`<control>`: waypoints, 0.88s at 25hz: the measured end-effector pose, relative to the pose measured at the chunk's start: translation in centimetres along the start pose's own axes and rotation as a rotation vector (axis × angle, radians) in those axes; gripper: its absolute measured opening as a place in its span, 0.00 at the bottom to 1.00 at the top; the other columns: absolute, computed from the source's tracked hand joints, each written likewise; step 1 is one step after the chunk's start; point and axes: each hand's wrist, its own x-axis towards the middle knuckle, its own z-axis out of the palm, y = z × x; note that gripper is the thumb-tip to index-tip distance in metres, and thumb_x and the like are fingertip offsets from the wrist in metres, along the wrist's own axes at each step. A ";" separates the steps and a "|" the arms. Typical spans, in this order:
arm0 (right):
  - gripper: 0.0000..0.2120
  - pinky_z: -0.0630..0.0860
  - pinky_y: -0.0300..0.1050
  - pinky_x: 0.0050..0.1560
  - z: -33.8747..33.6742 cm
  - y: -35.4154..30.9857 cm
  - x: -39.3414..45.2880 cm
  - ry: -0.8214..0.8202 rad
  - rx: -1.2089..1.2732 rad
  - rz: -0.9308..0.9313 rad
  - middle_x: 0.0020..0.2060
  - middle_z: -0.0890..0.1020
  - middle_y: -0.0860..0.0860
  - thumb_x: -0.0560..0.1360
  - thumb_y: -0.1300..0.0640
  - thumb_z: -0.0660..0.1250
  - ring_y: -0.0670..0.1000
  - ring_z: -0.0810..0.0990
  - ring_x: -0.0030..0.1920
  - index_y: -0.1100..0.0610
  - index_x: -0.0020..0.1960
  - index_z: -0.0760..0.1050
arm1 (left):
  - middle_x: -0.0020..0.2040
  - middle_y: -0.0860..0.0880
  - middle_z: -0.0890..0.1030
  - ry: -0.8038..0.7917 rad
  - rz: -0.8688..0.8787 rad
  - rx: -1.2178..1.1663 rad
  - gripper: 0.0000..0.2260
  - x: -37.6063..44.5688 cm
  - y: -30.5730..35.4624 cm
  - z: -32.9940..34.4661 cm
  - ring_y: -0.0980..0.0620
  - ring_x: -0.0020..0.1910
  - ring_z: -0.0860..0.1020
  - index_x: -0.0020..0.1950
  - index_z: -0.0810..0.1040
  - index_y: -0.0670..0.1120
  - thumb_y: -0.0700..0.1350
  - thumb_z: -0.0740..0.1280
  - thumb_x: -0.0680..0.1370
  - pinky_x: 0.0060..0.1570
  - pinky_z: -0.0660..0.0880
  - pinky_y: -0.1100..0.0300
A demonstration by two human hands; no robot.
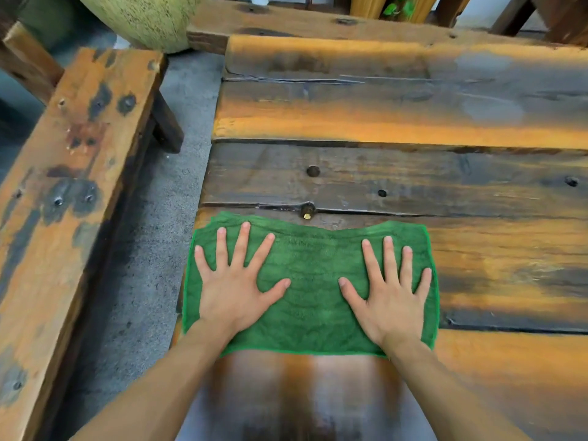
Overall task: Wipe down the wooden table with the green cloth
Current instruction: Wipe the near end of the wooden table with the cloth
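Observation:
The green cloth [313,281] lies spread flat on the wooden table [413,179], near the table's left end and close to me. My left hand [237,281] presses flat on the cloth's left half with fingers straight and spread. My right hand [389,288] presses flat on its right half in the same way. The cloth's left edge reaches the table's left edge. The table is made of rough, dark and orange planks with bolt heads and cracks.
A wooden bench [63,192] runs along the left, across a strip of grey concrete floor [152,249]. A large yellowish round pot [143,17] stands at the back left. Another plank [318,23] lies beyond the table's far edge. A bolt [307,211] sticks up just beyond the cloth.

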 end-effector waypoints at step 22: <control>0.37 0.37 0.67 0.75 -6.1 -5.5 32.4 -0.003 -0.023 -0.033 0.80 0.37 0.43 0.73 0.23 0.39 0.54 0.36 0.80 0.34 0.78 0.38 | 0.82 0.56 0.35 -0.066 -0.101 -0.028 0.35 31.9 -2.8 -6.3 0.43 0.81 0.35 0.77 0.36 0.71 0.79 0.40 0.72 0.74 0.39 0.31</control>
